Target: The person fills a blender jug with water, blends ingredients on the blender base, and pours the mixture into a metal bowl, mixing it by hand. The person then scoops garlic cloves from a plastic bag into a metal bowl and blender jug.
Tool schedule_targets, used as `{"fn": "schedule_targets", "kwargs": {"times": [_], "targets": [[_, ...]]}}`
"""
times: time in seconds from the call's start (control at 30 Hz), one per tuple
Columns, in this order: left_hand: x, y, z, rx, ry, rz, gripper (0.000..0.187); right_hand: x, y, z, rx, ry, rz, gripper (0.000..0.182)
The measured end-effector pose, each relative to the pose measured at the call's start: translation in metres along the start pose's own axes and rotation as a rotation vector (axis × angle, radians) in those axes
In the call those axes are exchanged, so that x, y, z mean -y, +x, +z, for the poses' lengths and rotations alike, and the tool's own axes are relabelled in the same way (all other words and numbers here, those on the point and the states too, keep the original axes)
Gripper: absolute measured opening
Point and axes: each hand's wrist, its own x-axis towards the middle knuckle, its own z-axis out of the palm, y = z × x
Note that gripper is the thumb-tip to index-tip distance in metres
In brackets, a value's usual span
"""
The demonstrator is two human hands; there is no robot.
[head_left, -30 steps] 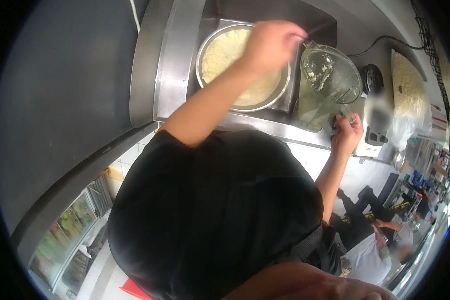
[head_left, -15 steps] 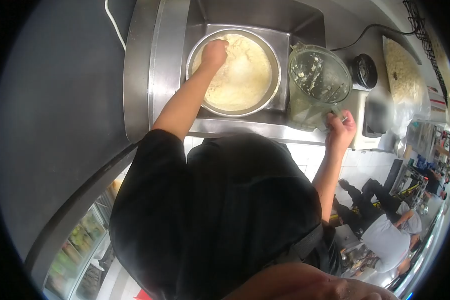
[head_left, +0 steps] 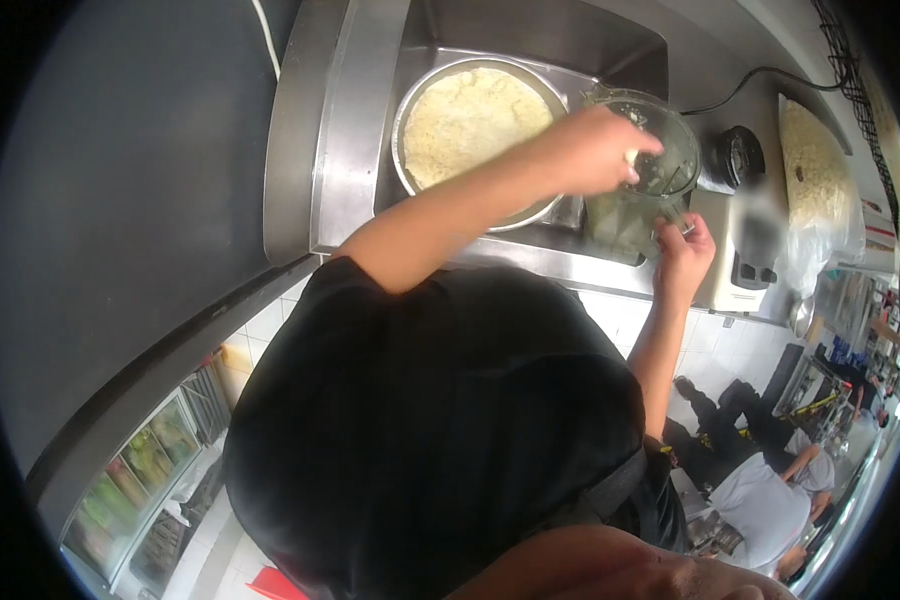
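Note:
My left hand [head_left: 602, 152] reaches over the mouth of a clear blender jar [head_left: 625, 222], its fingers closed and slightly blurred. A bit of pale, crumbly food [head_left: 631, 156] shows at the fingertips. Gripped in my right hand [head_left: 683, 252] is the jar's handle, at the lower right of the jar. Pale scraps cling to the jar's inner wall. To the left, a round metal bowl [head_left: 402, 150] holds a wide mass of pale yellow crumbly food [head_left: 475, 120]; my left forearm crosses over its lower edge.
The bowl stands in a steel sink [head_left: 540, 30]. Right of the jar are a blender base [head_left: 735, 262], a round black part [head_left: 736, 157] and a plastic bag of pale pieces [head_left: 815, 160]. A black cord [head_left: 760, 72] runs behind. Other people [head_left: 760, 500] are at the lower right.
My left hand has moved right, out of the bowl and over the jar's mouth, with pale food at its fingertips. My right hand has stayed on the jar's handle.

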Motion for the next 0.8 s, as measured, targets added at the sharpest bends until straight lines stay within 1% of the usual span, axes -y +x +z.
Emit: {"fn": "schedule_targets", "kwargs": {"times": [0.03, 0.1, 0.17, 0.2, 0.23, 0.27, 0.3, 0.33, 0.4, 0.43, 0.47, 0.53, 0.57, 0.63, 0.67, 0.73, 0.77, 0.8], "targets": [[0.003, -0.001, 0.003, -0.008, 0.003, -0.002, 0.026, 0.0, -0.001, -0.001, 0.008, 0.0, -0.003, 0.013], [0.008, 0.003, 0.006, -0.378, -0.076, 0.305, 0.022, -0.006, -0.001, -0.006, -0.013, -0.049, -0.007, 0.013], [0.026, 0.007, -0.006, -0.556, -0.219, 0.157, 0.021, -0.01, -0.002, -0.013, -0.019, 0.006, 0.006, 0.012], [0.051, 0.01, -0.009, -0.659, -0.17, 0.175, 0.019, -0.011, -0.001, -0.015, -0.014, 0.062, 0.011, 0.012], [0.084, 0.009, -0.01, -0.704, -0.047, 0.105, 0.018, -0.011, -0.002, -0.017, -0.025, 0.062, 0.014, 0.012], [0.117, 0.003, -0.013, -0.61, 0.084, -0.106, 0.016, -0.011, -0.002, -0.017, -0.026, 0.048, 0.01, 0.012], [0.167, -0.003, -0.007, -0.445, 0.16, -0.287, 0.031, -0.011, -0.002, -0.018, -0.027, 0.034, 0.004, 0.012], [0.188, -0.011, 0.005, -0.434, 0.159, -0.28, 0.031, -0.01, -0.003, -0.018, -0.04, 0.037, 0.005, 0.012], [0.215, -0.016, 0.022, -0.277, 0.692, -0.505, 0.052, -0.009, -0.003, -0.016, -0.06, -0.039, -0.006, 0.012], [0.225, -0.015, 0.029, -0.181, 0.662, -0.522, 0.062, -0.009, -0.003, -0.016, -0.07, -0.041, -0.003, 0.012], [0.229, -0.013, 0.036, -0.176, 0.658, -0.518, 0.062, -0.009, -0.002, -0.017, -0.076, -0.062, 0.007, 0.012], [0.236, -0.009, 0.054, -0.275, 0.742, -0.371, 0.051, -0.009, -0.002, -0.016, -0.087, -0.089, 0.017, 0.012], [0.242, -0.009, 0.06, -0.272, 0.736, -0.37, 0.051, -0.009, -0.003, -0.015, -0.095, -0.065, 0.014, 0.012], [0.257, -0.004, 0.066, -0.097, 0.619, -0.353, 0.035, -0.009, -0.002, -0.012, -0.111, -0.038, 0.01, 0.012], [0.263, -0.003, 0.065, -0.086, 0.616, -0.348, 0.035, -0.009, -0.002, -0.012, -0.109, -0.018, -0.002, 0.011], [0.27, -0.01, 0.061, -0.358, 0.479, -0.264, 0.02, -0.009, -0.006, -0.015, -0.116, -0.006, 0.005, 0.011], [0.252, -0.013, 0.049, -0.466, 0.423, -0.28, 0.019, -0.007, -0.005, -0.014, -0.102, -0.014, 0.007, 0.011], [0.24, -0.014, 0.037, -0.503, 0.312, -0.352, 0.018, -0.005, -0.004, -0.013, -0.087, -0.019, 0.008, 0.01]]}}
